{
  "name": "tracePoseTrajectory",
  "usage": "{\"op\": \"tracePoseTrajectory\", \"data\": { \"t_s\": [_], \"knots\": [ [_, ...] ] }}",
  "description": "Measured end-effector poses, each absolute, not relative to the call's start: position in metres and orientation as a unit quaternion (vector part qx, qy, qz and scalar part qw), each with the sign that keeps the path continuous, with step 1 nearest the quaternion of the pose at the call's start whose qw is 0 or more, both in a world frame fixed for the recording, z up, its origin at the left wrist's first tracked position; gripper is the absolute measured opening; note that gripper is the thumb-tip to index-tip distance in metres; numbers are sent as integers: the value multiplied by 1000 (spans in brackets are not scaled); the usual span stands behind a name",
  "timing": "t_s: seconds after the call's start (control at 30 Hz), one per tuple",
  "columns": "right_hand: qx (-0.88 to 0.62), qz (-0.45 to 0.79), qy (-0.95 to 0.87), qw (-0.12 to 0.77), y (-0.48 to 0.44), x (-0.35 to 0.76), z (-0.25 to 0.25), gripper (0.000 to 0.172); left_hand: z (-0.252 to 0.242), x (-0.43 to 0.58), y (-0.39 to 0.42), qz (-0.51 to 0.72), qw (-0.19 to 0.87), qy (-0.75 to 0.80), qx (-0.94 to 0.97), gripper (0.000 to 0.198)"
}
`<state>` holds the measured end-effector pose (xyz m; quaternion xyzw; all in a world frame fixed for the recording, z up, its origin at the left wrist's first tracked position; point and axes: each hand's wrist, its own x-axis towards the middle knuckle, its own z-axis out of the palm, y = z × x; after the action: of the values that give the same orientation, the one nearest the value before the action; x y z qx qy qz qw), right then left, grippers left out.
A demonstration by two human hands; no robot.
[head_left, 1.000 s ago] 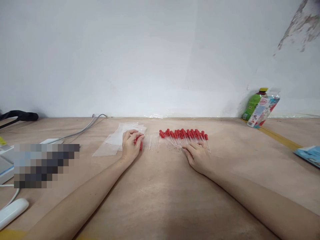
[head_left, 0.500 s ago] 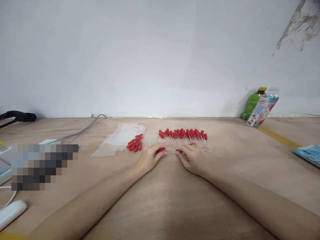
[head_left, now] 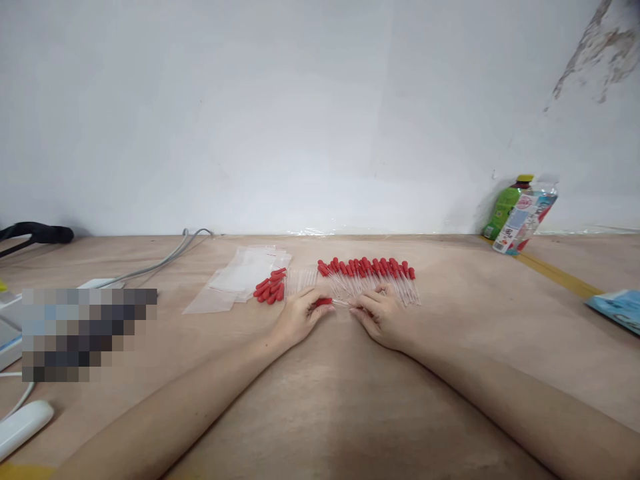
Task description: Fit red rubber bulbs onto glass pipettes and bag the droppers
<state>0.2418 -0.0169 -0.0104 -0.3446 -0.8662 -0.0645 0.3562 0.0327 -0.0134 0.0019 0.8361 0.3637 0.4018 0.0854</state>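
Note:
My left hand (head_left: 300,312) is closed round a red rubber dropper bulb (head_left: 324,302). Its open end faces right, against a thin clear glass tube (head_left: 341,303). The fingers of my right hand (head_left: 380,313) pinch the other end of that tube. Behind my hands lies a row of droppers (head_left: 370,268), with red bulbs toward the wall and clear tubes toward me. Several loose red bulbs (head_left: 270,288) are heaped left of my left hand. Bare clear tubes (head_left: 301,280) lie side by side between that heap and the row.
Clear plastic bags (head_left: 243,273) are piled at the left back. A grey cable (head_left: 165,257) and a white mouse-like object (head_left: 25,427) are at far left. Green bottle (head_left: 503,210) and printed carton (head_left: 525,223) stand at the wall; a blue packet (head_left: 617,308) lies right.
The bulb and tube between my hands have shifted slightly toward me and the tube lies more level. The rest looks the same.

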Motion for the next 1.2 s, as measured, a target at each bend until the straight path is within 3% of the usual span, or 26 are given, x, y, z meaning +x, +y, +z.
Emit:
{"op": "tracePoseTrajectory", "data": {
  "t_s": [0.57,1.03,1.2],
  "knots": [
    [-308,-60,-901,300,-9,253,-5,20,-4,29,-14,340,60,295,891,17],
    [-297,-184,-869,350,-17,245,-11,19,-4,31,-13,355,35,333,873,19],
    [-316,-155,-861,368,-14,245,-10,19,0,32,-13,410,56,339,845,19]
  ]
}}
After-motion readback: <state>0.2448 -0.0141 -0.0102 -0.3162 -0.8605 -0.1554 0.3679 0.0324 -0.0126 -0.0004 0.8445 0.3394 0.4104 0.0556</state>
